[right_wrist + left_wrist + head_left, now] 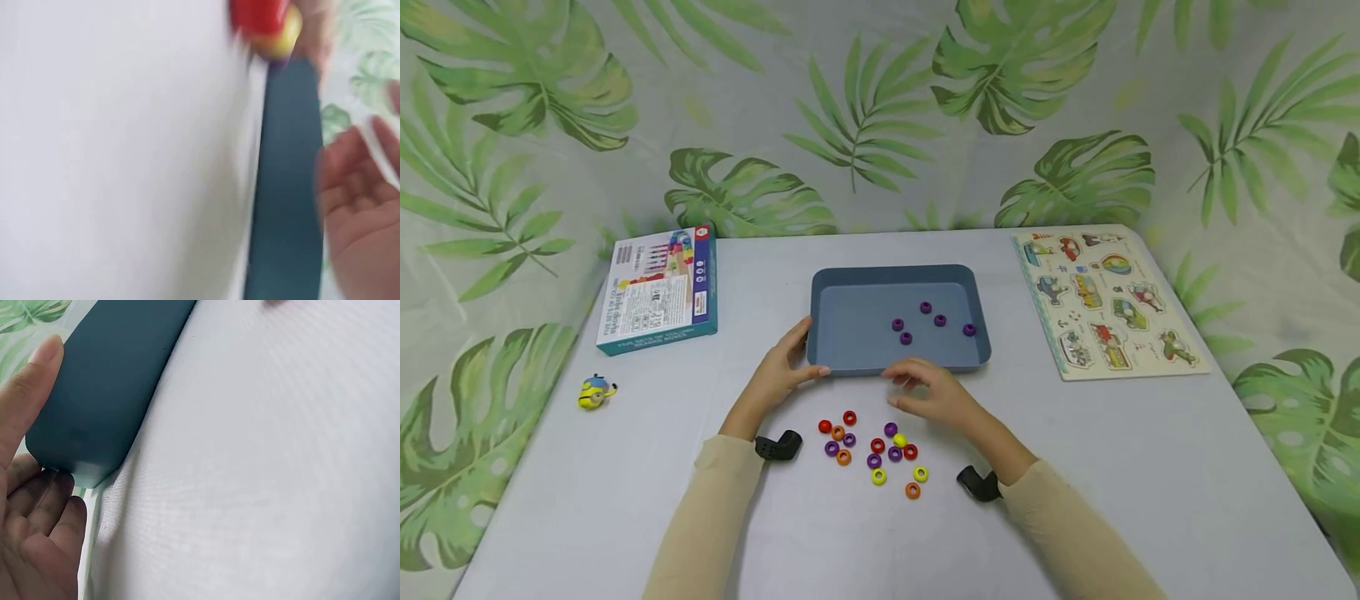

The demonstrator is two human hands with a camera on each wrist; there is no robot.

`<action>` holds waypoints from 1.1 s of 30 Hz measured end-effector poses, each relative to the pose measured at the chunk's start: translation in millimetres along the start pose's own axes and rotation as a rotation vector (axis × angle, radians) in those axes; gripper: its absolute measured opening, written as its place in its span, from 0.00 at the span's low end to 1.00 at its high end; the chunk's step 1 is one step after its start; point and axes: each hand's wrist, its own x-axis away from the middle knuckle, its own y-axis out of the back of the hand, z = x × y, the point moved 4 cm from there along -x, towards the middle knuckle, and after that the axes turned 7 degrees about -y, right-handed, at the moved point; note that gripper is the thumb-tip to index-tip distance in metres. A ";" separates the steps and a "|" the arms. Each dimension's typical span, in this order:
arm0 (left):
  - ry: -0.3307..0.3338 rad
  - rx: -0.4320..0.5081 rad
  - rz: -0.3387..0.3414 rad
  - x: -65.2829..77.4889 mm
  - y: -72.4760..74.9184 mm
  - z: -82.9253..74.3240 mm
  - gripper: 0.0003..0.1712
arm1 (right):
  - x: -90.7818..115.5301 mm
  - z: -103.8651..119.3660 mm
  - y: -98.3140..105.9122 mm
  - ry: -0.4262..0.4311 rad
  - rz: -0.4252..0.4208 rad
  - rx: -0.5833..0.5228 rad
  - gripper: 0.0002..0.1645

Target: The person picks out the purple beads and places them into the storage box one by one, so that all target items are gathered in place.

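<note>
The left hand (777, 372) is gripping the tray (850, 329) by its near-left corner. Purple beads (940, 322) are lying inside, beyond the loose-fingered right hand (938, 394).

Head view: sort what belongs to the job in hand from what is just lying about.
Seemingly in the job:
blue-grey tray, held by left hand
five purple beads inside
loose beads in front

Apparently just lying about:
printed box
yellow toy figure
picture board

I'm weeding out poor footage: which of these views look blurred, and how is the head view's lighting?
Head view: tray and purple beads fairly crisp, lighting fairly even; left wrist view: left hand reasonably clear; right wrist view: right hand and red bead visibly blurred.
</note>
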 end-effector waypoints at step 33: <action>0.030 0.007 0.002 -0.5 -0.8 9.9 0.50 | 13.0 -5.7 -4.6 -0.191 -0.050 0.011 0.11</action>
